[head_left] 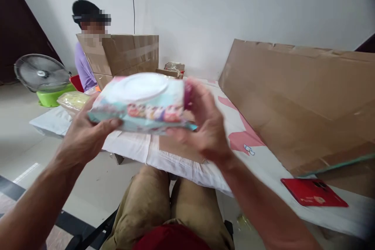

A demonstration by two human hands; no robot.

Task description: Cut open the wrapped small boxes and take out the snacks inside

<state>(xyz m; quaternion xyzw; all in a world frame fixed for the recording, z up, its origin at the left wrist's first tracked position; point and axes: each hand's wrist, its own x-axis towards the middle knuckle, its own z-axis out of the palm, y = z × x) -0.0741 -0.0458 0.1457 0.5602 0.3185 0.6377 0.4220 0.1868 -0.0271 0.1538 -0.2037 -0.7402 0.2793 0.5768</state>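
I hold a soft pack of wet wipes [143,101] in front of me with both hands, above a low table's near edge. The pack is pale blue and pink with a round white lid on top and cartoon print along its side. My left hand [84,134] grips its left end from below. My right hand [205,125] clasps its right end, thumb on top. Motion blurs the pack a little.
A white cloth with pink print covers the low table [175,162]. A big flattened cardboard sheet [304,101] leans at the right, a red phone [313,193] lies near it. Across the table a person [84,62] sits behind an open carton [129,56]. A floor fan [42,74] stands left.
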